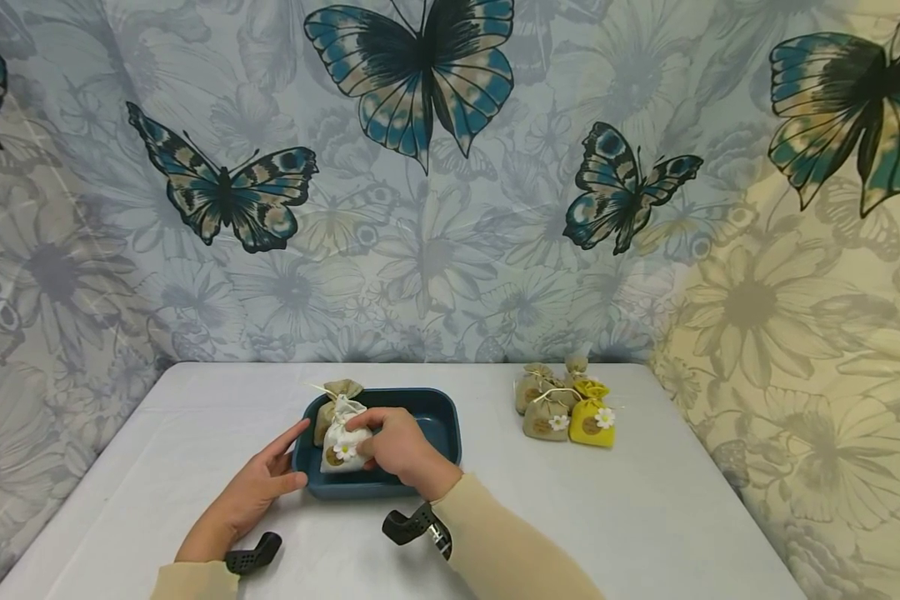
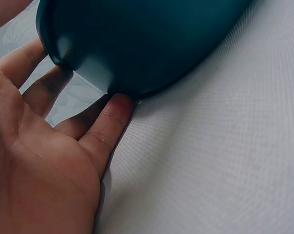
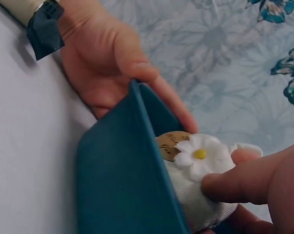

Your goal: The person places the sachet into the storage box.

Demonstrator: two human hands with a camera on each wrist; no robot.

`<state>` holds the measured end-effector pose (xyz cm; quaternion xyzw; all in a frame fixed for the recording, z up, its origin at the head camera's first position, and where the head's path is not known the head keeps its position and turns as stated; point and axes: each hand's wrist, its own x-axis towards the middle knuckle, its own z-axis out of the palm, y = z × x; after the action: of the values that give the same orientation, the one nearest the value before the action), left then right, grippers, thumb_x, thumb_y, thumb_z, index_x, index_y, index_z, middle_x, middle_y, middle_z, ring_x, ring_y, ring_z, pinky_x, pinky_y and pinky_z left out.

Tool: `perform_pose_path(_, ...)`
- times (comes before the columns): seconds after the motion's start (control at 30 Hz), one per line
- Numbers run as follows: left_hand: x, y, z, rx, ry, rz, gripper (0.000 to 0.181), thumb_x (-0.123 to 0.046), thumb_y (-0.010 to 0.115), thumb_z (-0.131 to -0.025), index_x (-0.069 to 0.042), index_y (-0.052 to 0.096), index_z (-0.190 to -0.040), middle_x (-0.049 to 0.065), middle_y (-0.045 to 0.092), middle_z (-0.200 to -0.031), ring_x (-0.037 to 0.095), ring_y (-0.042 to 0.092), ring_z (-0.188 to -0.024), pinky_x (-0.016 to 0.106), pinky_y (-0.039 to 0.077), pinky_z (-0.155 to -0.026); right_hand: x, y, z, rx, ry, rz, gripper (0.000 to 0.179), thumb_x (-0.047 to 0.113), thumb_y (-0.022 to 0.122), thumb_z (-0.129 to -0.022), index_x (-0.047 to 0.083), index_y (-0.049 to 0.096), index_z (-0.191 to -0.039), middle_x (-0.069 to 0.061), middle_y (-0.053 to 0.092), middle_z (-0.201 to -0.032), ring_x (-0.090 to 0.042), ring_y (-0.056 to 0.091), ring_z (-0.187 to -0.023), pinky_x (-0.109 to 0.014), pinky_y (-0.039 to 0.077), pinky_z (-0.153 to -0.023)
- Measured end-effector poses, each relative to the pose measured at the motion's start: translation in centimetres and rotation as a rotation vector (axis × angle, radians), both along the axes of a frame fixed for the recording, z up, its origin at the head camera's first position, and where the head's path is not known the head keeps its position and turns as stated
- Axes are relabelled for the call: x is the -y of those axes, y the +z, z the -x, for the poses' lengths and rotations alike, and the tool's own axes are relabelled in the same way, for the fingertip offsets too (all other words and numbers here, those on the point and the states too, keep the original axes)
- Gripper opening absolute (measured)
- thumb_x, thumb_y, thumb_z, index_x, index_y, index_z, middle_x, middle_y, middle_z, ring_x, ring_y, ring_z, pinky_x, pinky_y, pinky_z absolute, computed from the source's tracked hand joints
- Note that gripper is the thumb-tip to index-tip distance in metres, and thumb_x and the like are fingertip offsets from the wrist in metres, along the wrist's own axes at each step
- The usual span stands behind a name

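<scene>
Fingers of the right hand pinch a white sachet upright in the blue tray, tied neck pointing away. Left wrist view: left hand, straight fingers against the tray's wall. Right wrist view: sachet's daisy faces outward.

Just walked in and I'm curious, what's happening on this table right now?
A person is working at a white table. Their right hand grips a white sachet with a daisy on it, inside a dark teal tray, next to a beige sachet already lying there. Their left hand rests with straight fingers against the tray's left side. To the right, a small cluster of beige sachets and a yellow sachet sits on the table.
</scene>
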<state>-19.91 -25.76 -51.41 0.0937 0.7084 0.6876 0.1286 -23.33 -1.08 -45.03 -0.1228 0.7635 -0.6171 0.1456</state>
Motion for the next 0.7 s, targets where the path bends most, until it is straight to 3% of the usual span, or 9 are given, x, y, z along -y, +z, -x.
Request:
perform_pose_path(0.37, 0.04, 0.1, -0.04, -0.005, -0.01, -0.018, 0.082, -0.008, 0.067, -0.097, -0.015, 0.016, -0.162, 0.019, 0.003, -0.164, 0.042, 0.012, -0.145, 0.018, 0.037, -0.095, 0.75, -0.22, -0.1, 0.029, 0.029, -0.037, 0.036, -0.015, 0.066, -0.084, 0.013, 0.077, -0.103, -0.001, 0.062, -0.112, -0.021, 0.063, -0.071, -0.038, 0.056, -0.06)
perform_pose_path(0.6, 0.05, 0.11, 0.01, -0.018, -0.023, -0.034, 0.083, -0.006, 0.066, -0.097, -0.014, 0.015, -0.162, 0.018, 0.002, -0.164, 0.04, 0.014, -0.145, 0.018, 0.038, -0.096, 0.46, -0.79, 0.55, 0.036, 0.142, -0.101, 0.036, -0.011, 0.068, -0.085, 0.015, 0.076, -0.109, 0.0, 0.061, -0.108, -0.018, 0.061, -0.08, -0.039, 0.056, -0.064)
perform_pose_path(0.7, 0.06, 0.11, 0.01, -0.028, -0.019, -0.022, 0.083, -0.006, 0.067, -0.096, -0.013, 0.016, -0.161, 0.02, 0.004, -0.163, 0.041, 0.016, -0.144, 0.019, 0.038, -0.096, 0.24, -0.79, 0.74, 0.065, 0.108, -0.071, 0.032, -0.012, 0.068, -0.085, 0.011, 0.073, -0.107, -0.003, 0.061, -0.107, -0.021, 0.062, -0.082, -0.042, 0.056, -0.066)
